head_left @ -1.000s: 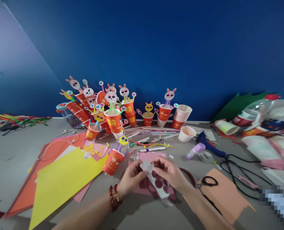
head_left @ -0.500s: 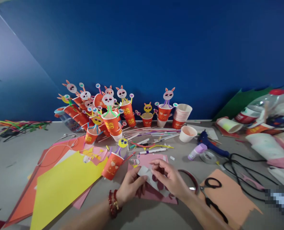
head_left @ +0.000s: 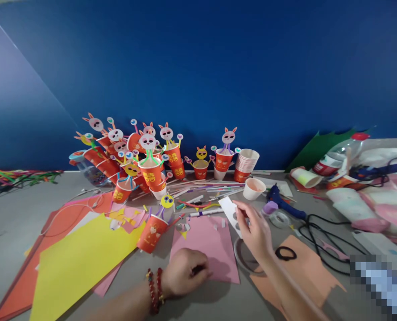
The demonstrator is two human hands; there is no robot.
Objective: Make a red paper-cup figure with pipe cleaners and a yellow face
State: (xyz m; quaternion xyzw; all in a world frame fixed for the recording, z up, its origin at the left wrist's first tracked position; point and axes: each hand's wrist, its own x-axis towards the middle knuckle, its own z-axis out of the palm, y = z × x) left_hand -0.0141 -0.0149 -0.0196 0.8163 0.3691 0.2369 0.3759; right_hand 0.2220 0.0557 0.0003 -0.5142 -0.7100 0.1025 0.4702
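My right hand [head_left: 254, 229] pinches a white sheet with dark round spots [head_left: 231, 214], held up beside the right edge of a pink paper [head_left: 210, 240]. Over the lower left part of that paper is my left hand [head_left: 187, 271], its fingers curled in and the thumb close to them. Whatever it may hold is hidden. A red paper cup with a yellow round face [head_left: 153, 234] leans to the left of the pink paper. Small paper scraps lie along the paper's upper edge.
Behind stand red paper cups with animal faces [head_left: 151, 174] and a cup stack [head_left: 246, 165]. To the right lie a glue gun [head_left: 283, 203], its black cable, a tape roll [head_left: 280, 219] and scissors [head_left: 286, 253] on orange paper [head_left: 307, 267]. Yellow paper [head_left: 74, 263] lies left.
My right hand has moved right and up with the white sheet, away from my left hand. The left hand has let go of the sheet and curled lower down. The view has shifted slightly.
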